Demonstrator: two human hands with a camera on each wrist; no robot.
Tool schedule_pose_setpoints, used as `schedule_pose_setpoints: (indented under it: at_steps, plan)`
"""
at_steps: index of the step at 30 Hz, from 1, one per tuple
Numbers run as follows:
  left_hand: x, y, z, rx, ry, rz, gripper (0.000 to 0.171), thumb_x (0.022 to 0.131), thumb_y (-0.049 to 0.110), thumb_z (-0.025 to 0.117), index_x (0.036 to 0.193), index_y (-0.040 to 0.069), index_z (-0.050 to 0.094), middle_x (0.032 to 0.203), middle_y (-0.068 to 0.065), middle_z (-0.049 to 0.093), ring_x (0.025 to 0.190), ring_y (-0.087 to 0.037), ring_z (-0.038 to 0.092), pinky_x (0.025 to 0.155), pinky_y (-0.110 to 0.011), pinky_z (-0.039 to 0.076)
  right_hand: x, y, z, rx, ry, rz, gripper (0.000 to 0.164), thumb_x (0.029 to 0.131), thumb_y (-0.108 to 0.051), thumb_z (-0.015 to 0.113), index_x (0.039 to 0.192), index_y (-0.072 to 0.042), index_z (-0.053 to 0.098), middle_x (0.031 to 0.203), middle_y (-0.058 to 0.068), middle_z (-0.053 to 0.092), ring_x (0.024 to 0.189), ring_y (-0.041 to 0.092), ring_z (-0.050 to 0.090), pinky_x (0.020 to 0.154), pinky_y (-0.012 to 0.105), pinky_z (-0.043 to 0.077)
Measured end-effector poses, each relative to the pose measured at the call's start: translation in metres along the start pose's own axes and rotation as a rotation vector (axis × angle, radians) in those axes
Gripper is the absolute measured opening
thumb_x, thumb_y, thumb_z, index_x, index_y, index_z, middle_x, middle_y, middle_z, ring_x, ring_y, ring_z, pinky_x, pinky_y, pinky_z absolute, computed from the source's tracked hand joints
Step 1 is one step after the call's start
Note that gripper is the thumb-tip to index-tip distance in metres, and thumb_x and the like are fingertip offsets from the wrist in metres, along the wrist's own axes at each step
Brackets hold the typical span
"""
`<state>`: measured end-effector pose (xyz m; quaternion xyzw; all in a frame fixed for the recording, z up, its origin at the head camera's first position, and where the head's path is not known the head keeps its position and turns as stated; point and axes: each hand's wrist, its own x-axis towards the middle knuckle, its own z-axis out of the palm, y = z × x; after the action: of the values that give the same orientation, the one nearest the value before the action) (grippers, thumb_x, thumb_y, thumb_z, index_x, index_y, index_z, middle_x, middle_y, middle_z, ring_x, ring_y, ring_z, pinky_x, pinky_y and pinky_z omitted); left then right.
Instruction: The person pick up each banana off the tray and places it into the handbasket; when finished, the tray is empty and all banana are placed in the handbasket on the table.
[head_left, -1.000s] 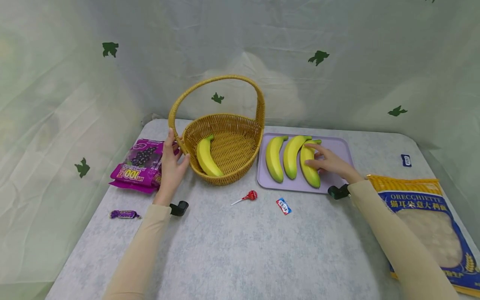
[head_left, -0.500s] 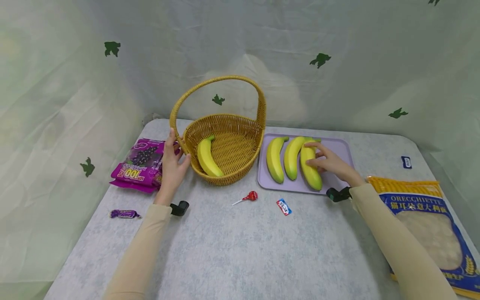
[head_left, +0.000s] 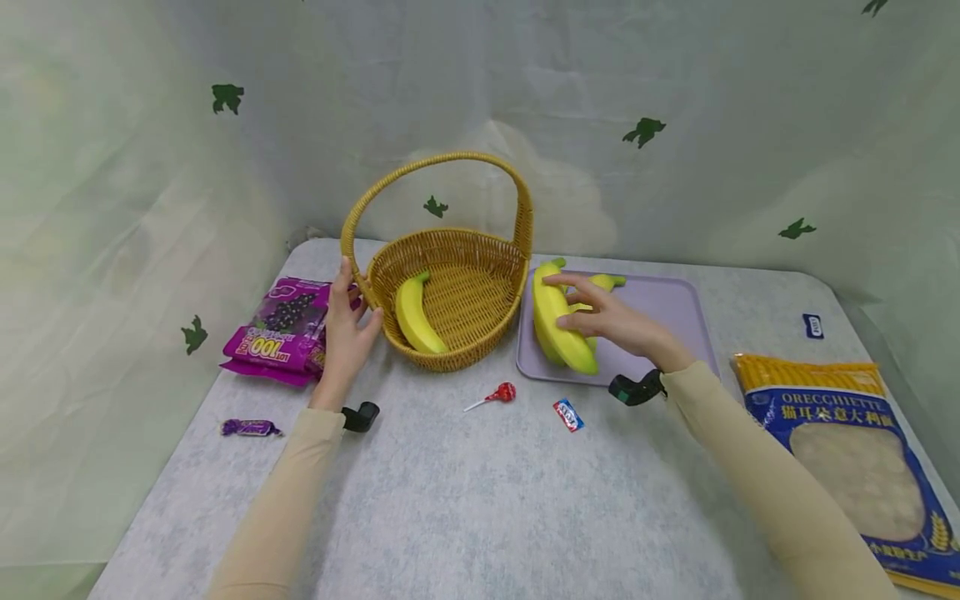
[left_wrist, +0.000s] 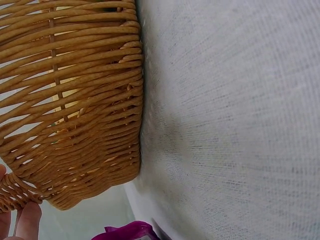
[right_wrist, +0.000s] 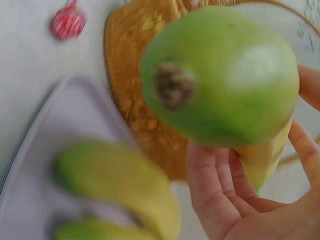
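Note:
My right hand (head_left: 611, 325) holds a banana (head_left: 566, 343) above the lilac tray (head_left: 671, 312), thumb on one side and fingers on the other. Its green end (right_wrist: 215, 80) faces the camera in the right wrist view. Two more bananas (right_wrist: 125, 180) lie on the tray below, largely covered by the held one in the head view. At the left of the wicker basket (head_left: 453, 361), my left hand (head_left: 347, 337) pinches the foot of its tall handle, fingertips (left_wrist: 29, 220) against the weave. Another banana (head_left: 414, 317) lies inside, along the basket's left side.
A purple grape-printed bag (head_left: 277, 333) lies left of the basket, with a purple wrapped sweet (head_left: 250, 427) nearer. In front are a red lollipop (head_left: 505, 391) and a small wrapped candy (head_left: 568, 414). An orecchiette bag (head_left: 855, 467) and a dark blue sweet (head_left: 812, 325) lie right.
My right hand has lifted the rightmost banana from the tray and carried it left, over the other two. The left hand stays at the basket's handle.

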<state>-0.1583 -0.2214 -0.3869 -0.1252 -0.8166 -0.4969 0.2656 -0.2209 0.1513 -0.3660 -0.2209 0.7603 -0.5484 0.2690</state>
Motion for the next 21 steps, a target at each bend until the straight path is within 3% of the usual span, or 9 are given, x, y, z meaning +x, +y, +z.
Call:
schedule_pose_setpoints:
  at_steps: [9,15,21]
  plan:
    - [0.0,0.0,0.001,-0.026,0.011,0.03,0.091,0.087,-0.019,0.052,0.152,0.034,0.017,0.143,-0.032,0.026,0.122,-0.052,0.039,0.098,-0.065,0.036,0.043,-0.024,0.037,-0.029,-0.054,-0.105,0.057,0.092,-0.031,0.065,0.143,-0.035,0.041,0.142,0.002,0.035,0.127,0.024,0.035,0.093,0.044,0.047]
    - [0.0,-0.003,0.001,-0.028,0.004,0.022,0.092,0.088,-0.018,0.053,0.151,0.038,0.017,0.144,-0.031,0.024,0.123,-0.051,0.039,0.098,-0.065,0.036,0.07,-0.031,0.054,-0.043,-0.069,-0.1,0.059,0.091,-0.031,0.065,0.143,-0.039,0.039,0.143,-0.002,0.035,0.125,0.019,0.036,0.089,0.041,0.049]
    - [-0.001,-0.002,0.0,-0.013,0.004,0.027,0.089,0.088,-0.017,0.053,0.152,0.032,0.016,0.144,-0.031,0.024,0.123,-0.05,0.039,0.098,-0.065,0.036,0.097,-0.033,0.069,-0.017,-0.049,-0.09,0.06,0.09,-0.03,0.065,0.144,-0.038,0.04,0.138,0.004,0.04,0.117,0.021,0.045,0.086,0.042,0.05]
